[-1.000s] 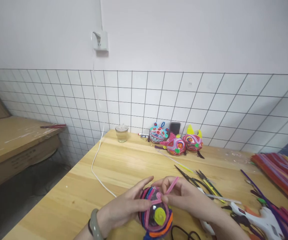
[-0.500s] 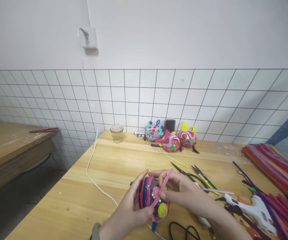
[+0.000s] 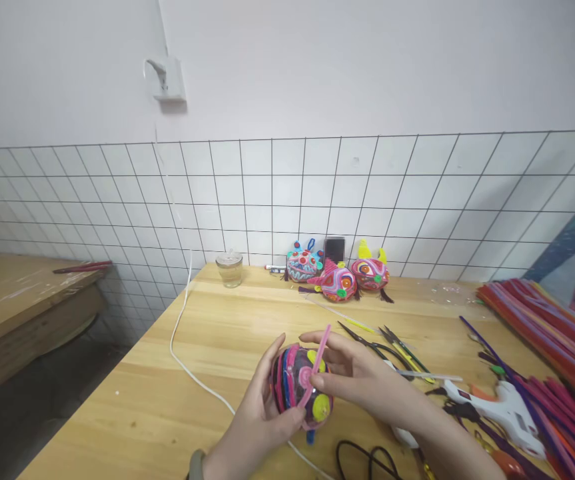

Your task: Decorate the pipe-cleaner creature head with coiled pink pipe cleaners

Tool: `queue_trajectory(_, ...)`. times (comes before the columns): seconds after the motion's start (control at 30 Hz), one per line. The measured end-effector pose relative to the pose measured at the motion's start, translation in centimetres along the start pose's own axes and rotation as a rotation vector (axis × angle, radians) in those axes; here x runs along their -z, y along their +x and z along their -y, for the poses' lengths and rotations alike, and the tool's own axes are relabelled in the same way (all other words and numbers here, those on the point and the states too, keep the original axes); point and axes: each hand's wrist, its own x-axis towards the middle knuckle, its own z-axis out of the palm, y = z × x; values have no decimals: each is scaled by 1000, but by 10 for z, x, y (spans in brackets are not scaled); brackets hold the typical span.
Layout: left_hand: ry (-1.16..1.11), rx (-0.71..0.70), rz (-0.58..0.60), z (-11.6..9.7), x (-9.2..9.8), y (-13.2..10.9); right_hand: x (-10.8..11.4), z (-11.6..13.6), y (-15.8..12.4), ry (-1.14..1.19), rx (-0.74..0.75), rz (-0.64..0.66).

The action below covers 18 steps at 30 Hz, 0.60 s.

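A round ball point(image 3: 294, 377) wrapped with pink, blue and dark stripes, with a bare dark shiny patch and yellow discs, sits low in the middle. My left hand point(image 3: 264, 417) is closed around its left side, the thumb pressing at the lower front. Across its front runs a pink pipe cleaner point(image 3: 321, 352), coiled into a small spiral at the ball's centre, its free end sticking up. At the right side, my right hand point(image 3: 354, 373) has its thumb tip against the pink strip beside the spiral; its other fingers curve behind, partly hidden.
Three finished-looking striped ornaments point(image 3: 337, 281) stand by the wall near a lidded glass cup point(image 3: 230, 268). Scissors point(image 3: 374, 343), a white glue gun point(image 3: 500, 413) and bundles of pipe cleaners point(image 3: 542, 340) lie right. A white cord point(image 3: 187, 363) crosses the table.
The ball has turned slightly in my hands, showing a second yellow disc near the top. My right index finger has straightened out above the ball. The view has shifted a little.
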Motion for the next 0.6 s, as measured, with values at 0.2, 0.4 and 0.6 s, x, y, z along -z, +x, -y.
queue_trajectory(0.2,-79,5,-56,4,-2,-2,-3,7,3,30,14,93)
queue_trajectory(0.4,-20,-6,55,-2,-1,-3,-5,15,2,-89,-22,63)
queue_trajectory(0.6,33,-49,117,-5,1,-2,1,12,1,-132,-33,103)
